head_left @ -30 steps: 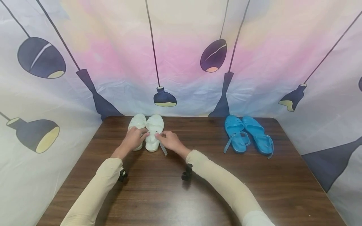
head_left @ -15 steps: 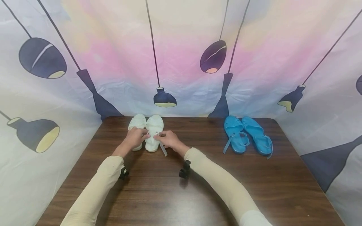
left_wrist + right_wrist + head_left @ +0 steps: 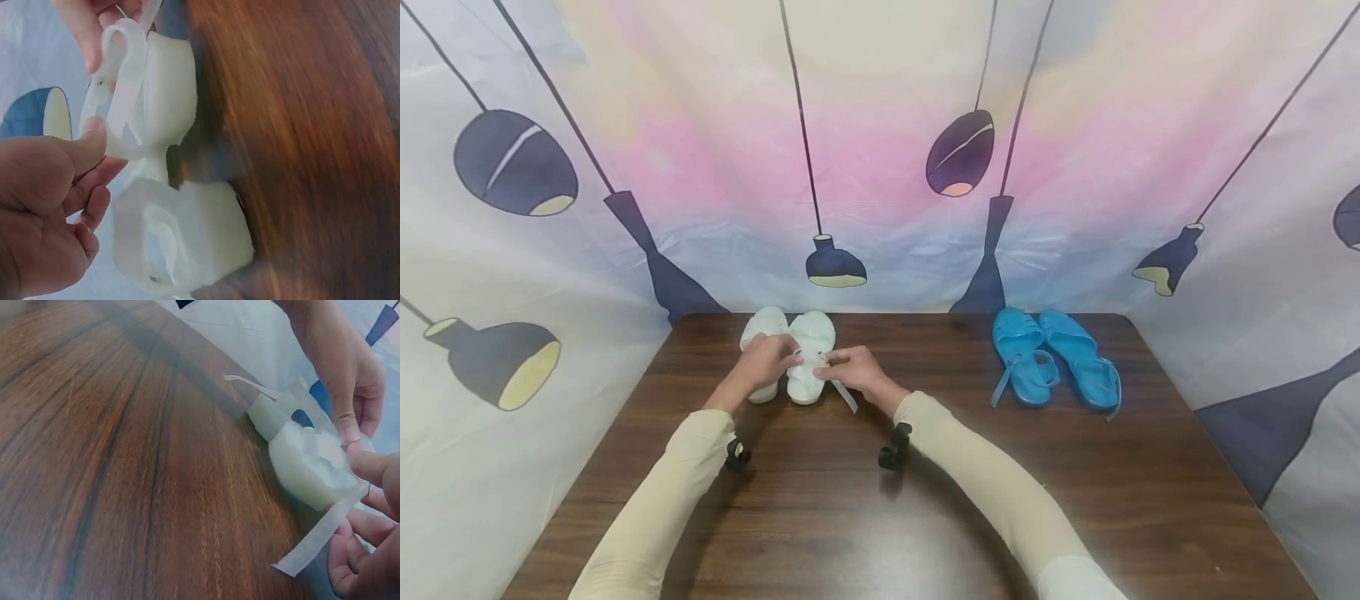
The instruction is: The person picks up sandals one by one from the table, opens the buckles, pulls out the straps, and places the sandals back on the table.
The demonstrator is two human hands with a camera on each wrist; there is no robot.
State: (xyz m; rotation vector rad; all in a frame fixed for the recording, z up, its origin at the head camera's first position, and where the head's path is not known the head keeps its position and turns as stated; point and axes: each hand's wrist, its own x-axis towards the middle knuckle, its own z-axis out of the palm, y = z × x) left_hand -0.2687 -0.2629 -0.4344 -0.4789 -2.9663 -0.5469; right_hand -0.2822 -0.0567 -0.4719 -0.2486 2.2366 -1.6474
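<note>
A white jelly sandal (image 3: 806, 385) stands at the back left of the table, and its mate (image 3: 765, 320) is close on its left. My left hand (image 3: 763, 363) reaches over that mate and pinches the ankle strap of the right-hand sandal between thumb and fingers. In the left wrist view the strap (image 3: 128, 75) arches up over the heel, with a small metal stud on it. My right hand (image 3: 855, 369) pinches the same strap from the other side. The strap's loose end (image 3: 312, 544) hangs out below the right fingers. My hands partly cover both sandals.
Two blue jelly sandals (image 3: 1032, 392) with ankle straps stand at the back right of the wooden table (image 3: 820, 517). Behind the table's far edge hangs a cloth (image 3: 887, 167) printed with lamps. A small black device (image 3: 893, 448) sits at the right wrist.
My right hand has shifted slightly right, with thumb and fingers spread a little wider in the head view. The loose strap end has swung to the right. My left hand keeps its pinch.
</note>
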